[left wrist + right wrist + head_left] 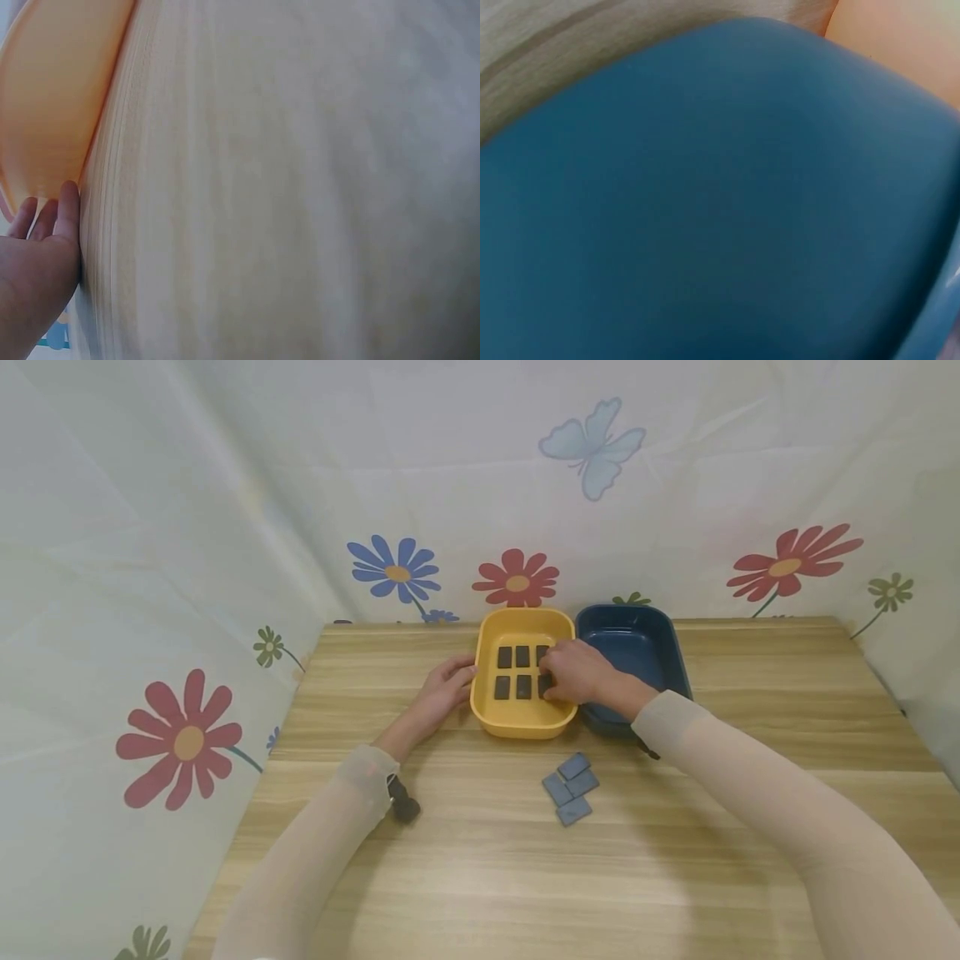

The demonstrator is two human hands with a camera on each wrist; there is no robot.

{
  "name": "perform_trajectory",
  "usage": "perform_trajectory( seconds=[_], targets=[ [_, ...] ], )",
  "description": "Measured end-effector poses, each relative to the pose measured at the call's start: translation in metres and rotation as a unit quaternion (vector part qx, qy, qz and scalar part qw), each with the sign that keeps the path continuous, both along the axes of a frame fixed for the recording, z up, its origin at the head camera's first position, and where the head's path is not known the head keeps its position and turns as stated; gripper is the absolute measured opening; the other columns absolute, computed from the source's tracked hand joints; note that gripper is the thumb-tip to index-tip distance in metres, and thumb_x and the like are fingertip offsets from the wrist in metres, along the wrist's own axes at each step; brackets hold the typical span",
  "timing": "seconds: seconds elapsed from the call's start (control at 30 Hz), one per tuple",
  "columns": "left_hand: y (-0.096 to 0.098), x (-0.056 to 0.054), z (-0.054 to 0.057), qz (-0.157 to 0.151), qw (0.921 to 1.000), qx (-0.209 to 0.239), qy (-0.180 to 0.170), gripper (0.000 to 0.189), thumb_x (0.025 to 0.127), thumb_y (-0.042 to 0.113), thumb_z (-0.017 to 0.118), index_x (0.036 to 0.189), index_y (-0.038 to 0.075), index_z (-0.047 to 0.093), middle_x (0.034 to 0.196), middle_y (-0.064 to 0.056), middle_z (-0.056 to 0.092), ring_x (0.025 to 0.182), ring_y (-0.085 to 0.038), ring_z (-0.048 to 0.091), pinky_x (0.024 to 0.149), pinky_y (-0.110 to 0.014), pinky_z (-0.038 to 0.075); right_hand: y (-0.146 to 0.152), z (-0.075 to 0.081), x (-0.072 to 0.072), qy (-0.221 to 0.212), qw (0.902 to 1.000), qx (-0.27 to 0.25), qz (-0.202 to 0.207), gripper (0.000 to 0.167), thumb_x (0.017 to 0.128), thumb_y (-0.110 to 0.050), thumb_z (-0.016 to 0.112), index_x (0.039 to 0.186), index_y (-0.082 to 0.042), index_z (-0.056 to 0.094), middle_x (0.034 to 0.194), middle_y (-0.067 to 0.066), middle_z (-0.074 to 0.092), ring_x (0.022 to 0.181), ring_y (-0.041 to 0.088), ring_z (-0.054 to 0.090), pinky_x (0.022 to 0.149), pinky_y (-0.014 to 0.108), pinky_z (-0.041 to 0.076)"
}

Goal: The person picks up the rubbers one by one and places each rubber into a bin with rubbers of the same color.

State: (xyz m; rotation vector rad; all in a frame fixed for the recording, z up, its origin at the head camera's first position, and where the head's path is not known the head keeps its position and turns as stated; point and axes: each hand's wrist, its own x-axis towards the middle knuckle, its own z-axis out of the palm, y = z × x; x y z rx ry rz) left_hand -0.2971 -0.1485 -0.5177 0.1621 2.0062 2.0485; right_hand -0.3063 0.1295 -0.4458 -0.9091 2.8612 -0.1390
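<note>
In the head view, a yellow bin [525, 727] holds small dark rectangular tiles [522, 687], laid flat in two rows of three. My right hand [581, 672] reaches over the bin's right rim, with thumb and fingertips pinching the dark tile [544, 683] at the right end of the near row. The hand partly covers that tile and the one behind it. My left hand [442, 692] rests against the bin's left outer wall, its fingers extended. In the left wrist view, the left fingers [67, 210] lie along the orange-looking bin wall [60, 97].
A dark blue bin [678, 660] stands right beside the yellow one, under my right forearm; its wall [720, 187] fills the right wrist view. Several grey-blue tiles [573, 811] lie loosely on the wooden table [465, 877] in front. A flowered curtain [450, 485] hangs behind.
</note>
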Motion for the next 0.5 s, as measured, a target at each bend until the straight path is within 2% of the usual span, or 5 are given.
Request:
perform_trajectory(
  seconds=[0.5],
  targets=[
    [-0.0003,-0.0009,-0.0011,0.001,1.0000,0.005,-0.001,0.050,0.110,0.029,0.060,0.152,0.004,0.051,0.148,-0.014,0.058,0.129,-0.030,0.064,0.104,-0.036,0.058,-0.0003,-0.0006,0.0002,0.006,1.0000,-0.001,0.007,0.038,0.088,-0.031,0.088,0.116,-0.007,0.080,0.105,0.007,0.075,0.102,0.029,0.060,0.102,0.048,0.052]
  ],
)
